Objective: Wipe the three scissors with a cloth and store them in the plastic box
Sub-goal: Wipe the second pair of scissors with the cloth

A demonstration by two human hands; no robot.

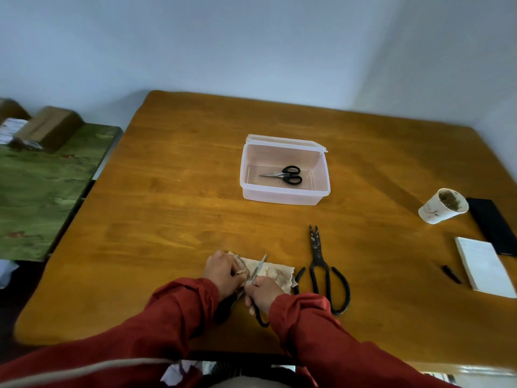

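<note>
A clear plastic box [284,196] stands open mid-table with small black-handled scissors [284,175] lying inside. Large dark iron scissors [321,268] lie on the table to the right of my hands, blades pointing away. My right hand [264,294] grips the black handle of a third pair of scissors [258,267], whose blade points up and away. My left hand [223,273] holds a stained beige cloth [275,273] bunched against that blade; the rest of the cloth lies flat on the table.
The wooden table [173,205] carries a dirty paper cup [443,205], a black phone [493,228], a white notepad [484,266] and a small black piece [451,273] at the right. A green surface with cardboard boxes [47,130] lies to the left.
</note>
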